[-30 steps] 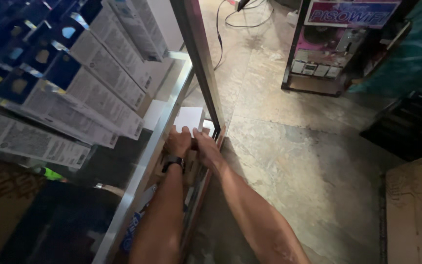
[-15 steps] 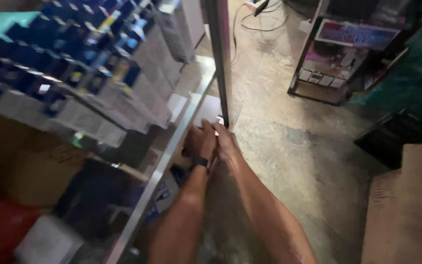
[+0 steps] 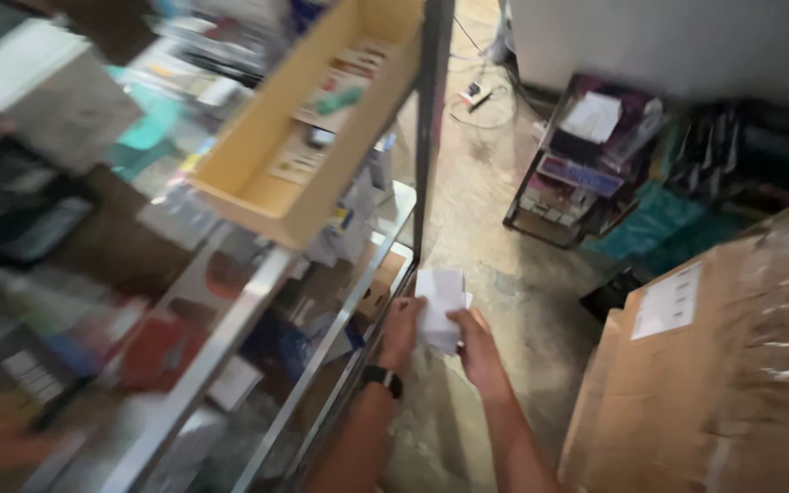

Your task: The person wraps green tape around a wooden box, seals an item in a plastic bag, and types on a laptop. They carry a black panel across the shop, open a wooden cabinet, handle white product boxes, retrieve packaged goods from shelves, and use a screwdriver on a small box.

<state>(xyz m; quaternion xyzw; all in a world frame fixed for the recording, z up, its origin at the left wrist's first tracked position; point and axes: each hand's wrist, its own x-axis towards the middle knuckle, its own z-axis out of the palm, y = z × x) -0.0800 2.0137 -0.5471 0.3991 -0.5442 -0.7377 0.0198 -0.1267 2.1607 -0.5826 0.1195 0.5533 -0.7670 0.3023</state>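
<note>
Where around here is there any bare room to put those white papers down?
The concrete floor is free between the shelf post, the small rack and the cardboard box. The box's top also looks bare. The shelves at left are crowded with packages. Both the left hand and right hand hold the papers.

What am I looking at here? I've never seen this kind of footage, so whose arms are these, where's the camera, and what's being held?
There is no machine: a person wears the camera on their head, so the picture looks down along their own arms. The left hand, with a dark wristband, and the right hand together hold a few small white papers or cards. To the left stands a metal shelf rack crowded with blurred boxes, with a yellowish cardboard tray above. A large cardboard box sits right, on a concrete floor.
</note>
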